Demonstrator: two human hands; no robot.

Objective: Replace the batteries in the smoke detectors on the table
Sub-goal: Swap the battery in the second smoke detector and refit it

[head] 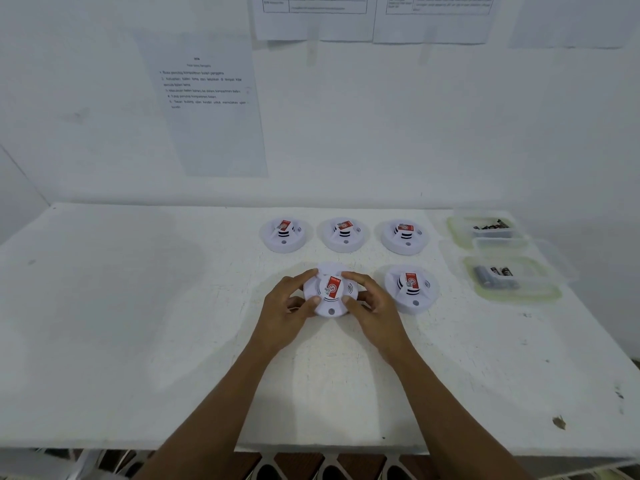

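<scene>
Several round white smoke detectors with red labels lie on the white table (138,306). Three stand in a back row: one on the left (284,235), one in the middle (343,234), one on the right (404,236). Another detector (411,288) sits in the front row on the right. I hold the front-left detector (330,292) between both hands. My left hand (289,306) grips its left rim, with the thumb on top. My right hand (372,303) grips its right rim, with fingers curled over the edge.
Two clear plastic containers hold dark batteries at the table's right side, one at the back (485,230) and one nearer (512,278), with a lid (498,244) between them. Printed sheets hang on the white wall behind. The table's front edge runs near the bottom of the view.
</scene>
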